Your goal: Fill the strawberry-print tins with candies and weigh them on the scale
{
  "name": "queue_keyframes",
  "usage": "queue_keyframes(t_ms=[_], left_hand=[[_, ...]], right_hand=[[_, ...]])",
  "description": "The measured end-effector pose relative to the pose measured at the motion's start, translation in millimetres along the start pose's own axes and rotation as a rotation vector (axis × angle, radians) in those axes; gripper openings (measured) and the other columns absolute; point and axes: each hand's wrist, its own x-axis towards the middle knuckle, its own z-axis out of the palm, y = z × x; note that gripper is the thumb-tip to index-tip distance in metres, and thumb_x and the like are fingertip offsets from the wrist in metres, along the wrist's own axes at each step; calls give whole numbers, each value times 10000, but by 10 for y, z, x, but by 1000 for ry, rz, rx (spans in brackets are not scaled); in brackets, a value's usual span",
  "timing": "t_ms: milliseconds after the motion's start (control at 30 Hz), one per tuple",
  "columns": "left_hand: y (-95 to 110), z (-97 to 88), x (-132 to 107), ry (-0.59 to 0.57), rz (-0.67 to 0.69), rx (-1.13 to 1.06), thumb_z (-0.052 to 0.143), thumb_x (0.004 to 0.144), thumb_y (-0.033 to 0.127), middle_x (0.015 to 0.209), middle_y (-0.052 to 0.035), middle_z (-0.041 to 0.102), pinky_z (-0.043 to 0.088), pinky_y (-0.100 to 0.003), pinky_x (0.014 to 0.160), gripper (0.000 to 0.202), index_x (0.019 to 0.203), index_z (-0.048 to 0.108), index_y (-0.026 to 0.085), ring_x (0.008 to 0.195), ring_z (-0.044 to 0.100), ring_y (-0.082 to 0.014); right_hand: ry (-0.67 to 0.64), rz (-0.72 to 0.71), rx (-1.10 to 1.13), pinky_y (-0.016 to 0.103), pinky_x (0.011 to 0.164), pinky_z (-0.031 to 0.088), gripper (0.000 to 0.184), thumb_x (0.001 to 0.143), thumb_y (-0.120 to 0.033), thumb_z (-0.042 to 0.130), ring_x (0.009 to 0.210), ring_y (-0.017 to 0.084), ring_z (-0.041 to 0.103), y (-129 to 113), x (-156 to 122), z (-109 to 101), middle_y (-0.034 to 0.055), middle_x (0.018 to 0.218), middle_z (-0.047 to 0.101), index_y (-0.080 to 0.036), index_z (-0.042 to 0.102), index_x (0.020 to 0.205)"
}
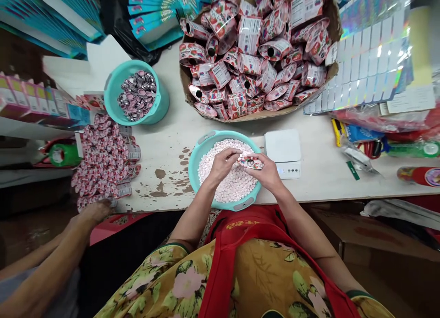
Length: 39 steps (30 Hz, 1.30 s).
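Over a turquoise basin point(196, 160) of pale pink candies point(237, 189), my right hand point(270, 173) grips a small strawberry-printed container point(250, 162). A dark round hole shows on the container's upper face. My left hand point(222, 166) is at the container's left end with thumb and fingers pinched together; whatever they may hold is too small to make out. Just right of the basin lies a white digital scale point(282, 148), close to my right hand.
A cardboard box point(187, 95) heaped with similar containers stands behind the basin. Left are a turquoise bucket point(161, 105) of round metallic pieces and rows of stacked containers point(103, 162), touched by a co-worker's hand point(96, 211). Tools and label sheets point(364, 61) lie right.
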Motion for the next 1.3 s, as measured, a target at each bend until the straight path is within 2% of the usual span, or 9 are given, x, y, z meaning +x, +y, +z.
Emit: queue_keyframes(t_ms=[200,333,433,633,800,933,1033,1200,1300], left_hand=[[113,53,150,-182,21,67,765,756,280,842,-28,700,448,-268,766,151,880,753,195,795,606,-161],[11,14,228,-9,-38,144,658,829,260,826,-43,711,463,-312,790,100,802,732,199,765,614,-182],[6,-74,367,-22,48,350,729,797,285,996,-66,737,447,-377,938,86,852,748,221,963,634,-242],[209,-41,1307,410,162,576,749,817,358,1016,-121,655,397,-453,1034,192,824,647,196,1125,554,-314],[180,105,1915,414,12,582,814,742,313,983,-107,607,393,-453,1026,369,637,474,213,1206,492,-341],[263,17,1607,557,153,445,708,861,290,878,-52,532,414,-384,977,353,627,454,214,986,540,-227],[338,-57,1008,596,339,258,712,863,312,806,-15,483,443,-326,890,355,621,479,199,842,508,-162],[37,-3,-17,157,8,-134,779,774,487,718,-9,569,482,-287,768,369,647,613,183,739,538,-151],[-328,-113,-218,261,-87,-77,724,799,572,852,-52,664,488,-329,876,384,796,707,188,876,592,-190]], right_hand=[[-10,29,-57,417,963,521,399,679,-272,776,1001,244,685,-8,36,-29,36,1045,707,-246,742,1075],[19,7,-19,414,946,535,389,686,-309,798,977,238,684,-15,-10,-166,39,1039,707,-249,747,1067],[150,-48,42,418,988,529,404,686,-345,821,1044,238,673,75,-24,-401,51,1098,702,-251,745,1072],[512,28,43,453,1000,532,483,661,-359,826,1048,241,674,644,265,-828,92,1145,700,-200,691,1096],[515,-17,-162,507,1030,513,453,722,-404,777,1104,260,633,896,403,-982,98,1153,677,-206,644,1106],[635,-133,-333,583,1131,435,454,823,-442,719,1334,313,494,561,185,-907,142,1361,555,-240,599,1211],[554,-99,-96,513,1088,514,520,885,-459,666,1322,272,537,165,34,-535,128,1426,523,-282,513,1349],[221,124,448,398,1040,574,675,806,-568,718,1169,221,664,-161,68,259,95,1322,649,-234,514,1356],[164,170,492,383,1058,560,619,729,-551,786,1098,213,693,-133,57,375,67,1206,707,-205,610,1211]])
